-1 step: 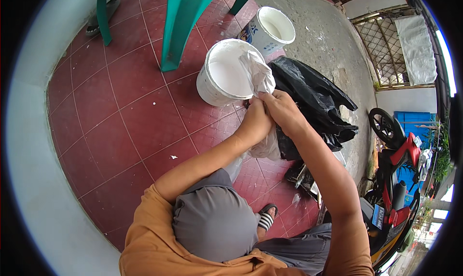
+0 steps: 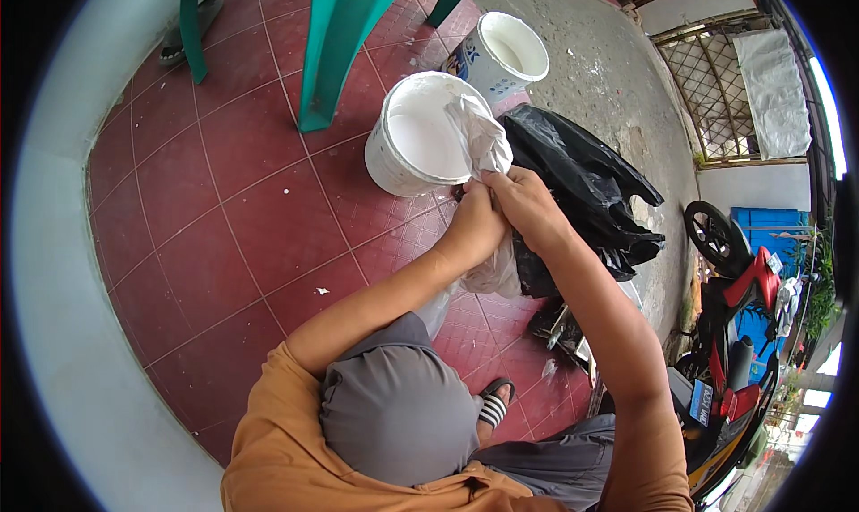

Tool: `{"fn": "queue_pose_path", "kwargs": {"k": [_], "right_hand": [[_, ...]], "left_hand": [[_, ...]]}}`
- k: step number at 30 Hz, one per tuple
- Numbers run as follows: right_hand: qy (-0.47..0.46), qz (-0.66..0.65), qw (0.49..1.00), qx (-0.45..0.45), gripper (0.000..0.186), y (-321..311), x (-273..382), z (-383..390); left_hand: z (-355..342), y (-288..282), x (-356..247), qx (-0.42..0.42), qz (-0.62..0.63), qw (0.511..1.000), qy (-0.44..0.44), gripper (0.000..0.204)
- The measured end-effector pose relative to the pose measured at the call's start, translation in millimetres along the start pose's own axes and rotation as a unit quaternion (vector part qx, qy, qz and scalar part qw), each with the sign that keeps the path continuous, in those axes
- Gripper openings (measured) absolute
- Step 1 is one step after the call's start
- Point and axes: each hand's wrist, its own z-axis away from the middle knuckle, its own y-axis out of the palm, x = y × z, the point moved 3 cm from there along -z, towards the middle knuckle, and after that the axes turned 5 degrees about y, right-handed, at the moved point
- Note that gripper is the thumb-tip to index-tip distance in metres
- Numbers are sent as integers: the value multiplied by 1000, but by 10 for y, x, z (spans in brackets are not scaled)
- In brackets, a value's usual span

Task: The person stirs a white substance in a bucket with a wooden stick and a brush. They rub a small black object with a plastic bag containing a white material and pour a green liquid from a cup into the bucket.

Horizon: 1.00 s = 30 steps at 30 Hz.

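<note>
First bucket point(image 2: 383, 158): on the floor point(image 2: 215, 234), ahead and left of the left hand point(image 2: 479, 221) and right hand point(image 2: 528, 206)
Second bucket point(image 2: 485, 72): behind the first, rightward
Chair point(image 2: 327, 64): behind the first bucket, leftward
Bag point(image 2: 483, 139): in both hands, top by the first bucket's right rim
Sack point(image 2: 577, 158): right of the bag
Sandal point(image 2: 493, 410): on the floor, nearer than the bag
Motorbike point(image 2: 738, 360): far right
Wall point(image 2: 54, 243): far left

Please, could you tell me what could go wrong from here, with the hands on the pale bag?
The left hand and right hand grip the twisted neck of the pale bag; if they slip, it might untwist or drop. Its loose top overlaps the rim of the near white bucket in this view, so it could brush or knock it. The black bag lies close beside the right hand and might get in the way.
</note>
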Motion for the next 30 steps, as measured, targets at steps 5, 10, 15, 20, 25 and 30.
{"fn": "queue_pose_path", "kwargs": {"k": [5, 10, 15, 20, 25, 30], "right_hand": [[21, -126, 990, 57, 33, -135, -114, -154], [22, -45, 990, 129, 31, -67, 168, -30], [79, 0, 994, 70, 32, -105, 35, -210], [58, 53, 997, -26, 34, -213, 23, -269], [60, -98, 989, 96, 34, -101, 197, -169], [38, -366, 877, 310, 36, -73, 258, -92]], "left_hand": [[-76, 71, 46, 11, 128, 991, -20, 38], [-30, 71, -15, 61, 59, 996, -35, 39], [-7, 77, 58, 53, 2, 995, 84, 33], [77, 78, -153, 117, 290, 950, -12, 32], [116, 26, -178, 56, 336, 939, -57, 32], [54, 46, 17, -3, 310, 948, -64, 31]]}}
